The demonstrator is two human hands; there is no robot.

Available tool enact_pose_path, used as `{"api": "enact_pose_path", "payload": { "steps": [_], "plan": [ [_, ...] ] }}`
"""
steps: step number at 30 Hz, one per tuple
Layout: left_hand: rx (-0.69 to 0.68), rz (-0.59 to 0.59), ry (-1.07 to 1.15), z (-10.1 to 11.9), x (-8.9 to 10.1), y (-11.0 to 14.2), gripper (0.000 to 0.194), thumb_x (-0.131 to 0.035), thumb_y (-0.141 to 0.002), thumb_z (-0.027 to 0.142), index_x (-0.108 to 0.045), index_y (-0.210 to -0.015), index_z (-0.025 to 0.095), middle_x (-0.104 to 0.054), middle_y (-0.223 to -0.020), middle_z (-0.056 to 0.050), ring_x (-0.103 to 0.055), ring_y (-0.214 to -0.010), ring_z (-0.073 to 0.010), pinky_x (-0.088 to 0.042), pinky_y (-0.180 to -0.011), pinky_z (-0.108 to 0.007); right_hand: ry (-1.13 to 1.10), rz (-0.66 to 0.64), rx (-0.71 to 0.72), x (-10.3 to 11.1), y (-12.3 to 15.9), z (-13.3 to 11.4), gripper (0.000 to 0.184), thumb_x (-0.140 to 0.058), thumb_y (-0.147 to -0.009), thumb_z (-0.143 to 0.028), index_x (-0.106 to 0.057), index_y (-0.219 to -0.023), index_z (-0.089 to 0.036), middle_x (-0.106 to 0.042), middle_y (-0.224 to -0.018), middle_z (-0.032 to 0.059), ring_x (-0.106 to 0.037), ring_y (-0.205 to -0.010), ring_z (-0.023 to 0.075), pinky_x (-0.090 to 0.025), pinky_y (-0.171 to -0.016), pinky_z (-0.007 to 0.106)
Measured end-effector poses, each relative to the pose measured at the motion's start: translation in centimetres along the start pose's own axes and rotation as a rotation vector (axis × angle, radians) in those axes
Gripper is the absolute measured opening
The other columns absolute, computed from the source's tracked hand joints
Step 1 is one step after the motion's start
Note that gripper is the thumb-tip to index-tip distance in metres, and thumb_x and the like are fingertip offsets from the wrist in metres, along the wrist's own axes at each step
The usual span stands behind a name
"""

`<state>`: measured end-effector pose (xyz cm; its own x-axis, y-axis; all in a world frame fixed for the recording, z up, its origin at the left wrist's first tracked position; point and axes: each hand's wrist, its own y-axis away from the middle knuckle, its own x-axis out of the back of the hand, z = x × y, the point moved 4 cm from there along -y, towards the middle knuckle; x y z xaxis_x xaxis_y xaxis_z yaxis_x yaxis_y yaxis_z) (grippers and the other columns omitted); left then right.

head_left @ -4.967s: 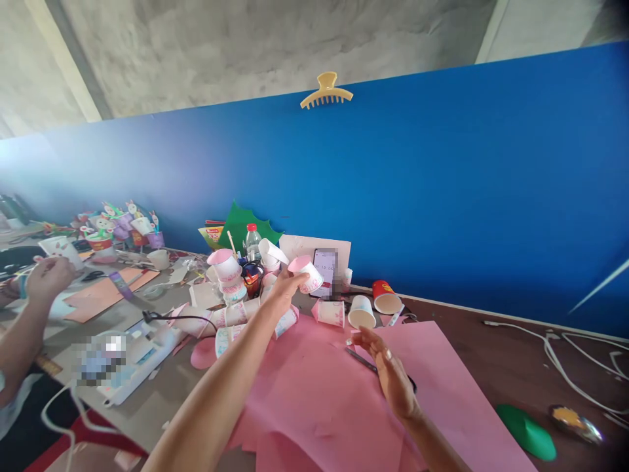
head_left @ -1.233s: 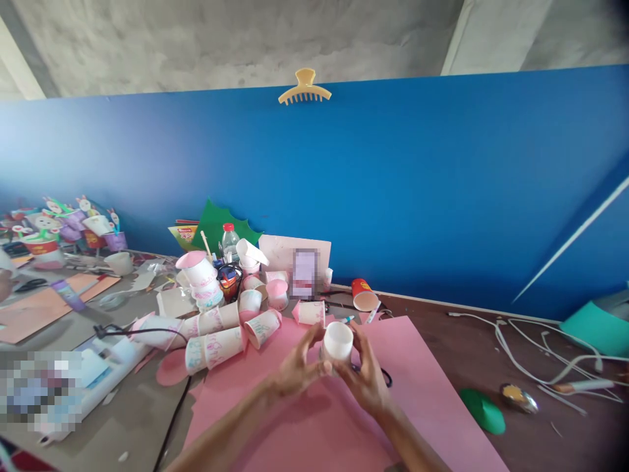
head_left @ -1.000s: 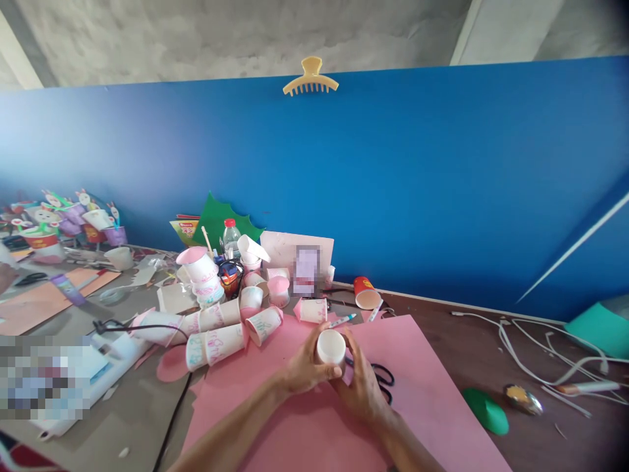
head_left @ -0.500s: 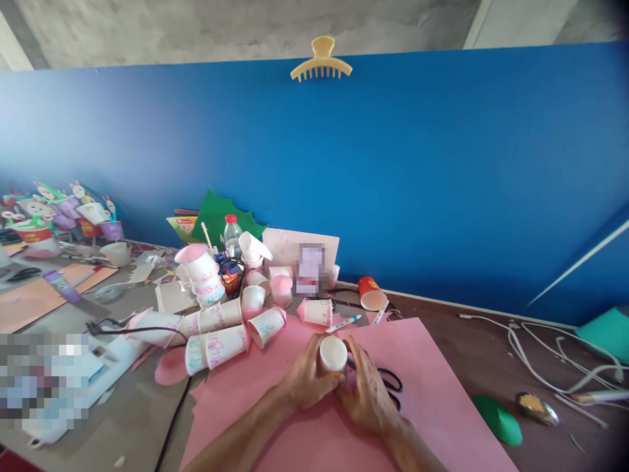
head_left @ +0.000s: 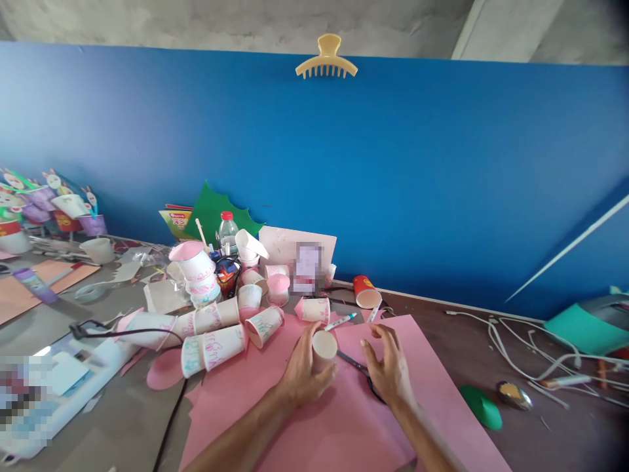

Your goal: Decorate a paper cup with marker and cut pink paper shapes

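Note:
My left hand (head_left: 303, 372) is wrapped round a small white paper cup (head_left: 324, 349) that stands upside down on a large pink paper sheet (head_left: 314, 419). My right hand (head_left: 388, 367) hovers just right of the cup with its fingers spread and nothing in them. Under that hand lie black scissors (head_left: 358, 368) on the pink sheet. A marker pen (head_left: 340, 322) lies just beyond the cup.
Several decorated paper cups (head_left: 216, 344) lie heaped at the left, with a water bottle (head_left: 227, 231), green paper (head_left: 212, 213) and a red cup (head_left: 366, 292) behind. White cables (head_left: 535, 344) and a green paper piece (head_left: 481, 408) are at the right. A blue partition (head_left: 442, 183) backs the table.
Both hands brought the cup down onto the pink sheet. My right hand has now let go and moved right, uncovering the scissors. The left hand still grips the cup.

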<state>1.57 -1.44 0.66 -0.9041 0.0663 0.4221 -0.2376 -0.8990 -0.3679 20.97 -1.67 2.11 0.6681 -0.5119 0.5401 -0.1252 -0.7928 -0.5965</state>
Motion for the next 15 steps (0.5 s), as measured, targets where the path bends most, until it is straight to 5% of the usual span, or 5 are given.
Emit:
{"api": "enact_pose_path", "payload": {
  "steps": [5, 15],
  "plan": [
    [-0.013, 0.046, 0.05, -0.1, 0.3, -0.2, 0.069, -0.063, -0.075, 0.033, -0.032, -0.135, 0.02, -0.049, -0.132, -0.014, -0.047, -0.123, -0.0292, -0.039, -0.104, -0.049, 0.063, -0.086, -0.058, 0.5, -1.2, 0.6, 0.029, -0.049, -0.083, -0.032, -0.059, -0.106, -0.018, -0.063, -0.099, 0.0109, -0.062, -0.09, 0.0255, -0.052, -0.078, 0.041],
    [0.016, 0.021, 0.025, 0.2, 0.0, -0.4, 0.07, -0.066, -0.07, 0.023, -0.035, -0.132, 0.018, -0.052, -0.127, -0.014, -0.049, -0.12, -0.0294, -0.042, -0.101, -0.049, 0.28, -0.631, -0.061, 2.9, -0.9, 0.1, 0.026, -0.051, -0.077, -0.016, -0.07, -0.093, -0.021, -0.071, -0.093, 0.0073, -0.067, -0.085, 0.0231, -0.049, -0.075, 0.033]
  ]
}}
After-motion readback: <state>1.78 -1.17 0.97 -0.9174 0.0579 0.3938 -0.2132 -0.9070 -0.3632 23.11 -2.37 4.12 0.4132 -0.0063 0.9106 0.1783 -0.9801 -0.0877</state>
